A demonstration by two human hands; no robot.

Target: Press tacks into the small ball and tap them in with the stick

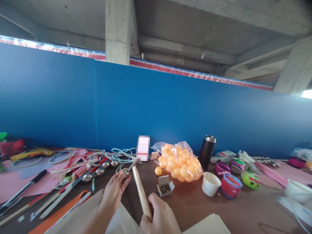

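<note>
My left hand [116, 187] pinches a shiny metal ball [126, 173] between thumb and fingers, left of the middle. My right hand [161, 214] is wrapped round the lower end of a wooden-handled hammer [139, 188]. Its pale handle slants up and to the left. At its top a narrow grey metal head [133, 164] lies crosswise, close by the ball; whether they touch I cannot tell. Right of the handle stands a small open carton [165, 188] of little brass-coloured pieces. Brown paper [95, 208] lies under my left forearm.
Behind the carton are an orange ball [158, 171] and a bag of orange balls [181, 164]. A black flask [207, 152], a white paper cup [211, 184] and colourful bands [230, 186] stand rightward. Sticks, a black marker [23, 191] and metal balls [99, 171] clutter the left. A blue partition [156, 107] closes the back.
</note>
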